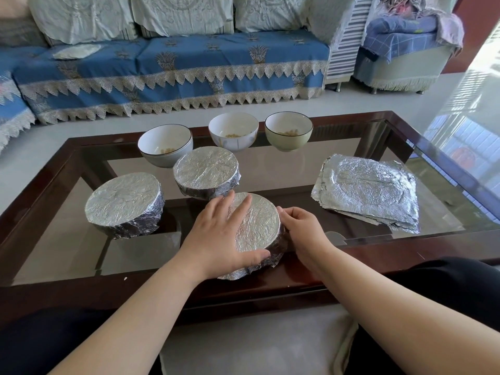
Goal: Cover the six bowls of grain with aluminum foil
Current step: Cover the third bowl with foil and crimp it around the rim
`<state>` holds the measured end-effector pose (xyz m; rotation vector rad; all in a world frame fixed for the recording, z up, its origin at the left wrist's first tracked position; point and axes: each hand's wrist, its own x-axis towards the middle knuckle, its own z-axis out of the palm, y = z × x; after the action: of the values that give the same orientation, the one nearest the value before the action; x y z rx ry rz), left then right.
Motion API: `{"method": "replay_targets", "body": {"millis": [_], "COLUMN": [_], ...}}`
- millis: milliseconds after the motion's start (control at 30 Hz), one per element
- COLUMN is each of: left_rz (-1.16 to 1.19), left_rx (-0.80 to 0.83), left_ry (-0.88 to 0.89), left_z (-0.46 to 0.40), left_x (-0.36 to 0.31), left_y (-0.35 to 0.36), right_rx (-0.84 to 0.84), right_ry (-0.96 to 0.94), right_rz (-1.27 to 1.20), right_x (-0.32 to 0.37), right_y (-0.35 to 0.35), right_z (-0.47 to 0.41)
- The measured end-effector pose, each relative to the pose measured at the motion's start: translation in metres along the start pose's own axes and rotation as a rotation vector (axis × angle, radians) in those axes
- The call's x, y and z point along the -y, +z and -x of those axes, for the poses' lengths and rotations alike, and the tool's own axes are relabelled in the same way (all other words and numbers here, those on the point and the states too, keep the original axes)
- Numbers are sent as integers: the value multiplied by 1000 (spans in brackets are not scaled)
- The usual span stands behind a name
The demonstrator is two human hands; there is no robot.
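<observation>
Left grip (216, 234) flat, pressing foiled bowl (257, 228) steady; right grip (300, 228) curled at 3 o'clock rim, crimping foil.

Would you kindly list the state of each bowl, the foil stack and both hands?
Left foil bowl: covered.
Middle foil bowl: covered.
Near bowl: covered, being pressed.
Three far bowls: uncovered, little grain.
Foil sheets: stacked, unused.
Left hand: flat on top.
Right hand: curled on the side.
</observation>
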<state>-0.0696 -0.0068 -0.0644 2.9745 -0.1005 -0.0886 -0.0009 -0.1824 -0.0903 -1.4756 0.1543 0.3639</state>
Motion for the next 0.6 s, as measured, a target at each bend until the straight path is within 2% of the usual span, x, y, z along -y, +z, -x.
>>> {"method": "replay_targets", "body": {"millis": [233,367,500,600], "left_rz": [18,9,25,30], "left_rx": [-10,-6,1,1], "left_ry": [-3,-3,-10,-13], "left_z": [0,-1,-2,-3], "left_x": [0,1,0,-1], "left_y": [0,1,1,0], "right_rx": [-10,-57,-120,-132], "right_ry": [12,-60,-264,-328], "right_rz": [23,58,283,435], "right_x": [-1,-2,2,8], "right_y": [3,6,5,2], "right_z": [-2,-3,-3,-2]}}
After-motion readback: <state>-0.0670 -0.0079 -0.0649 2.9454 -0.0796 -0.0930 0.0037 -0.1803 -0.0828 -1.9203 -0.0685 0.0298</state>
